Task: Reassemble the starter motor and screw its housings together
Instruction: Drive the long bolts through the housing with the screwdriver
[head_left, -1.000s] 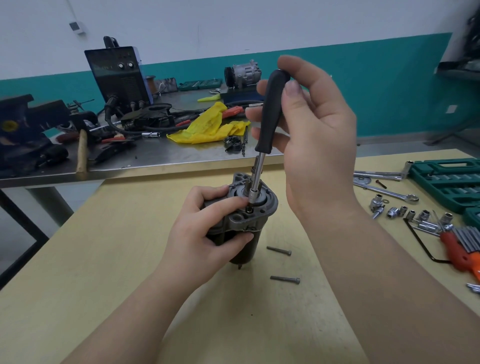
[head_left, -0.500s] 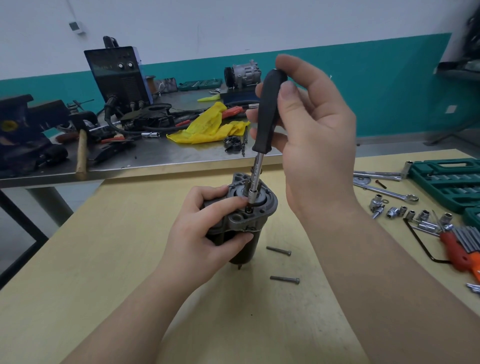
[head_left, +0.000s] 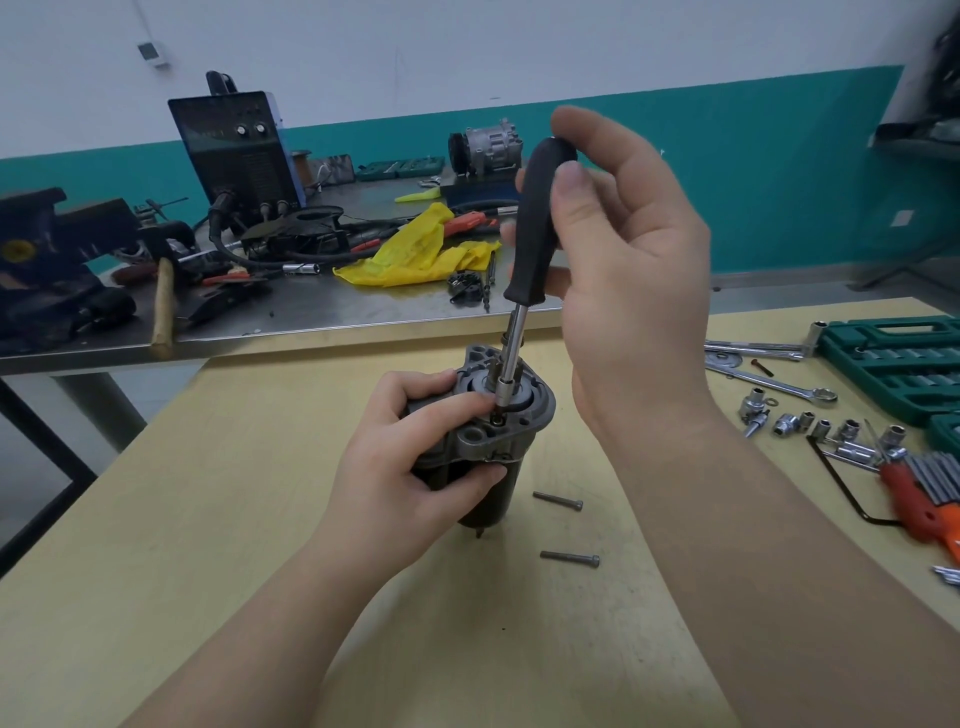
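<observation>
Since a second ago, nothing moved noticeably: right hand (head_left: 608, 234) still pinches the driver (head_left: 537, 228), its socket on the motor (head_left: 493, 431). Left hand (head_left: 410, 462) grips this grey-and-black motor, upright at table (head_left: 208, 519) centre. Two bolts (head_left: 558, 501) lie to its right.

bench – welder (head_left: 239, 150); yellow bag (head_left: 415, 254); hammer (head_left: 164, 306) | table – green socket case (head_left: 898, 364); sockets (head_left: 821, 428)
</observation>
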